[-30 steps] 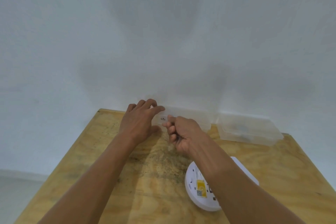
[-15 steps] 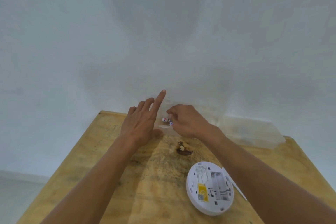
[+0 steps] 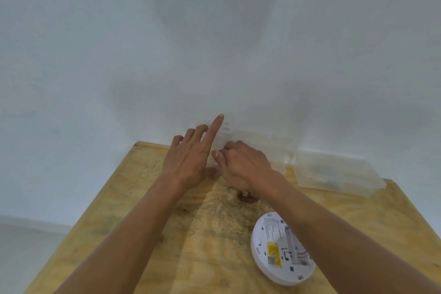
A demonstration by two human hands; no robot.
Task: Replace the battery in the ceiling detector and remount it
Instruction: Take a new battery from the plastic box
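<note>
The white round detector (image 3: 281,248) lies back side up on the plywood table (image 3: 167,246), with a yellow label and an open slot showing; my right forearm crosses over its edge. A clear plastic box (image 3: 269,148) stands at the back against the wall. My left hand (image 3: 191,162) rests on its left end, fingers spread, and the index finger points up along the raised lid (image 3: 226,129). My right hand (image 3: 243,164) reaches into that box with fingers curled and thumb pressed to them. No battery shows; whatever the fingers hold is hidden.
A second clear plastic box (image 3: 334,174) sits closed to the right, against the white wall. A dark knot (image 3: 248,198) marks the wood just below my right hand. The table's left edge drops off to the floor.
My right hand moved from a fist over the table into the box and now covers the small red-and-white item seen earlier. My left index finger rose with the lid.
</note>
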